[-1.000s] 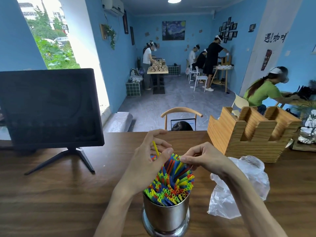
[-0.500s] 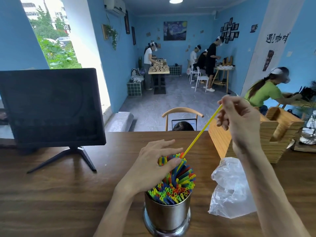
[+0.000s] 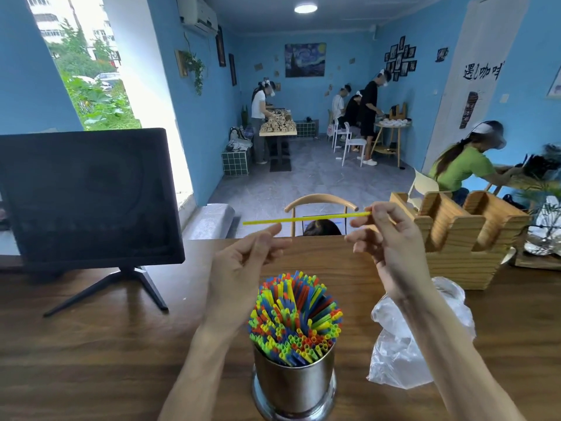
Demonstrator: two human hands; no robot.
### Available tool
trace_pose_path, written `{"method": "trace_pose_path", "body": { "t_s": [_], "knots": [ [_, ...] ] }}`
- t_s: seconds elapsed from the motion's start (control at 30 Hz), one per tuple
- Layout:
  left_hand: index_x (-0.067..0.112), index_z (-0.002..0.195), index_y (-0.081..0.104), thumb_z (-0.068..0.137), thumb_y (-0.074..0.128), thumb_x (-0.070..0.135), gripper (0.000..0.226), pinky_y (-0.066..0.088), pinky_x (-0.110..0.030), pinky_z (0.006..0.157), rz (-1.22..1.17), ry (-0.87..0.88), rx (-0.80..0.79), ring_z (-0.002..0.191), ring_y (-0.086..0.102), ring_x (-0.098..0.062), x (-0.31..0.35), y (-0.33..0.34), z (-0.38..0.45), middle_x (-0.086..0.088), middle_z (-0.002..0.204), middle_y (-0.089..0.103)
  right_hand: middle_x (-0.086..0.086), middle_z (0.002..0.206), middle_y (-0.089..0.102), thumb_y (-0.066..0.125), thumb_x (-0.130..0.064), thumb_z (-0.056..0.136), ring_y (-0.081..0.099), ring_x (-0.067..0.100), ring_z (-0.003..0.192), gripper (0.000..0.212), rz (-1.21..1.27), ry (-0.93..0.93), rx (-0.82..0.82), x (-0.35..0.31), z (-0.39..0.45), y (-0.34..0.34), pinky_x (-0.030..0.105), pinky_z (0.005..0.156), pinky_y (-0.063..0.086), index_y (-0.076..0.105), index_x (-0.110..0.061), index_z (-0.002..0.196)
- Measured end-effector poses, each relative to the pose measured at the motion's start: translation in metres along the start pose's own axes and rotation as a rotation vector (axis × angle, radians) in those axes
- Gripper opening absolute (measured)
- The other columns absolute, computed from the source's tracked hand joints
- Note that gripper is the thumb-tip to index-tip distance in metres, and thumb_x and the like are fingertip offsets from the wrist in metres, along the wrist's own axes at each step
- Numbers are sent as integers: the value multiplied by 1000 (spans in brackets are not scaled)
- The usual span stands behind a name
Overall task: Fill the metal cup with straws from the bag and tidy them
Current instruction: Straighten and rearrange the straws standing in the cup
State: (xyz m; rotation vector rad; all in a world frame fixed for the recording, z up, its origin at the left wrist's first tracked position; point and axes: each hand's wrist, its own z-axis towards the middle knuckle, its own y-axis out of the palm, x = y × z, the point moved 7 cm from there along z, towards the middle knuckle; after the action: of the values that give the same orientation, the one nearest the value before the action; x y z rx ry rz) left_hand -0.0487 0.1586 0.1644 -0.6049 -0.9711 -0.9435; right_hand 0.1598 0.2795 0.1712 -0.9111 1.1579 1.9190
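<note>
Far off to the left of both hands, a dark screen (image 3: 88, 196) stands on the bench (image 3: 91, 344). The left hand (image 3: 243, 268) is up over the bench with its fingers loosely bent. Its fingertips are just under the left end of a yellow straw (image 3: 303, 219), but I cannot tell if they touch it, and it does not seem to hold anything. The straw lies flat in the air between the two hands. Below and between the hands stands the metal cup (image 3: 293, 381), packed full of bright straws (image 3: 294, 311) that stick up at mixed slants. The right hand (image 3: 391, 247) pinches the right end of the yellow straw with its finger and thumb. Under the right wrist lies the plastic bag (image 3: 403, 344), crumpled and looking almost empty. So the filling looks nearly done. This one straw still has to go in, and the bunch still needs tidying.
</note>
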Motion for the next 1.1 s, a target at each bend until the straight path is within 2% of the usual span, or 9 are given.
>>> {"method": "trace_pose_path", "body": {
  "t_s": [0.2,0.33,0.4,0.5,0.6,0.7,0.8,0.93,1.1],
  "knots": [
    [18,112,75,92,63,35,28,60,-24,75,-265,-23,296,94,76,-21,6,-19,0,-5,101,79,13,81,73,57,-29,99,68,19,67,17,-236,9,-311,33,-16,13,24,59,53,65,-17,90],
    [39,113,72,100,60,33,18,63,-35,79,-193,121,250,92,77,-23,21,-21,-3,-9,106,77,-2,86,73,59,-49,95,60,6,71,24,-648,97,-368,53,-14,1,17,64,46,72,-30,88],
    [49,124,60,103,60,25,32,61,-47,85,-82,161,185,87,78,-26,21,-16,-3,-7,102,77,-6,90,73,62,-63,86,64,8,79,33,-817,195,-441,67,-16,-5,22,70,50,72,-33,91],
    [51,133,45,104,58,19,45,60,-44,84,25,153,73,80,78,-22,12,-5,-6,0,97,77,-8,91,75,63,-67,85,69,8,83,42,-920,299,-576,81,-25,1,25,76,54,73,-27,93],
    [54,125,47,104,59,28,36,58,-20,75,228,136,-89,82,76,-9,0,10,-9,13,98,75,-3,83,76,67,-58,88,68,8,73,41,-880,294,-543,78,-24,5,23,69,51,74,-18,86],
    [54,111,57,97,69,36,26,50,-7,74,404,111,-165,92,69,4,-8,14,-11,27,101,69,-4,80,76,73,-47,90,69,12,74,28,-886,252,-513,71,-21,8,34,73,54,77,-20,81],
    [50,101,70,90,72,46,11,54,-15,77,544,131,-273,97,66,4,-13,13,-13,28,98,70,-11,81,77,74,-40,91,69,6,78,17,-950,221,-475,63,-17,8,36,77,56,81,-27,83],
    [47,90,78,80,67,62,20,55,-35,86,584,116,-387,101,64,0,-17,14,-14,27,93,72,-21,82,74,71,-34,93,63,-4,76,10,-995,78,-371,33,-11,11,13,66,46,80,-34,90],
    [51,103,76,86,65,64,24,56,-32,88,398,85,-240,108,65,-1,-16,12,-5,28,104,72,4,66,65,61,-20,101,43,11,50,17,-481,-107,-12,-26,-1,12,22,45,33,74,-19,90]
  ]
}}
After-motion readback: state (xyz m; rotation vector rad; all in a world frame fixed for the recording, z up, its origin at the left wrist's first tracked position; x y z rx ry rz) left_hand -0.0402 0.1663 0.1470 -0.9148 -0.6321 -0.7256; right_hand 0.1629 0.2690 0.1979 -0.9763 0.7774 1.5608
